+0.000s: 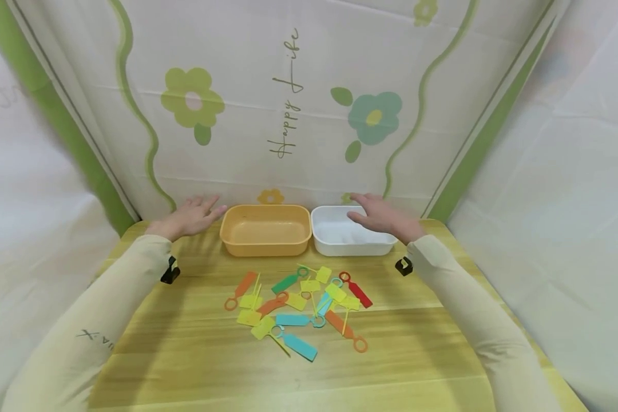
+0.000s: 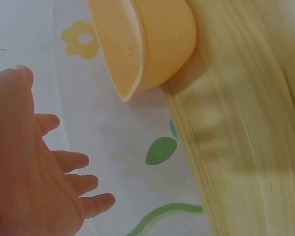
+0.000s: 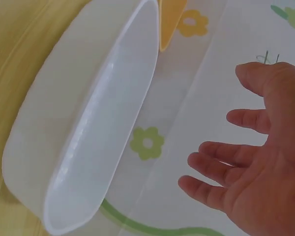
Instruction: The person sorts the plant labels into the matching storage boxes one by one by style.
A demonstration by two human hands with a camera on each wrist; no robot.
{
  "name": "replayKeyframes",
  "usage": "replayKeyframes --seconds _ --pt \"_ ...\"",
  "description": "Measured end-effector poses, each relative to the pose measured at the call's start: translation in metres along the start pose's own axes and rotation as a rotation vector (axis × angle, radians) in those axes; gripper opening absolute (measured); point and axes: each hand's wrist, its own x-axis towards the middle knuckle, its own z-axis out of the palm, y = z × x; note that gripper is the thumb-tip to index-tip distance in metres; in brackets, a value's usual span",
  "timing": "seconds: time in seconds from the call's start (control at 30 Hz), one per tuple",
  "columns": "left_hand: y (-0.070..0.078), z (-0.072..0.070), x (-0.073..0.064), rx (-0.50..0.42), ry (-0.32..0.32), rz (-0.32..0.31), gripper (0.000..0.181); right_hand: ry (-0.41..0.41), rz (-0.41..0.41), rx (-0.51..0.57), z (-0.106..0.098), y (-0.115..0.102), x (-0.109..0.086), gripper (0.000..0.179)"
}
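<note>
My left hand [image 1: 189, 217], fingers spread and holding nothing, hovers just left of an orange plastic bin [image 1: 266, 250]. Over the right part of a white bin [image 1: 352, 250] my right hand [image 1: 383, 217] is held out, also empty with fingers apart. Both bins stand side by side and have nothing in them. Nearer me on the table lies a loose pile of plastic tags with ring or strap ends: a red tag [image 1: 359, 294], a green tag [image 1: 285, 283], blue tags [image 1: 300, 347], orange tags [image 1: 339, 324] and several yellow tags [image 1: 262, 328].
The wooden table [image 1: 211, 372] ends at a printed fabric curtain [image 1: 237, 143] right behind the bins. More white fabric [image 1: 561, 189] hangs along the right side and the left side. A small black device [image 1: 170, 270] sits at the left wrist, another black device [image 1: 404, 266] at the right.
</note>
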Motion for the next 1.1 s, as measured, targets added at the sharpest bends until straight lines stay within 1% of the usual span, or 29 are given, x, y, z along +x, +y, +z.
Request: replayKeyframes --seconds 0.1,0.23,0.37,0.53,0.73,0.93,1.1 --pt "-0.001 0.001 -0.002 -0.053 0.016 0.003 0.079 0.023 -0.05 0.024 0.006 -0.009 0.001 0.059" --pt "-0.002 0.002 -0.003 -0.144 0.04 0.038 0.076 0.051 -0.089 0.054 0.012 -0.018 0.0 0.053" --pt "-0.006 0.011 -0.004 -0.206 0.064 0.065 0.075 0.074 -0.118 0.102 0.02 -0.027 0.001 0.047" --pt "-0.013 0.024 -0.008 -0.274 0.066 0.035 0.08 0.082 -0.138 0.138 0.03 -0.04 0.006 0.04" --pt "-0.017 0.038 -0.008 -0.316 0.083 -0.001 0.087 0.087 -0.156 0.209 0.042 -0.056 0.006 0.031" --pt "-0.019 0.047 -0.01 -0.361 0.1 -0.03 0.087 0.092 -0.196 0.267 0.058 -0.071 0.008 0.023" --pt "-0.024 0.057 -0.011 -0.403 0.132 -0.037 0.086 0.069 -0.2 0.305 0.069 -0.082 0.008 0.021"
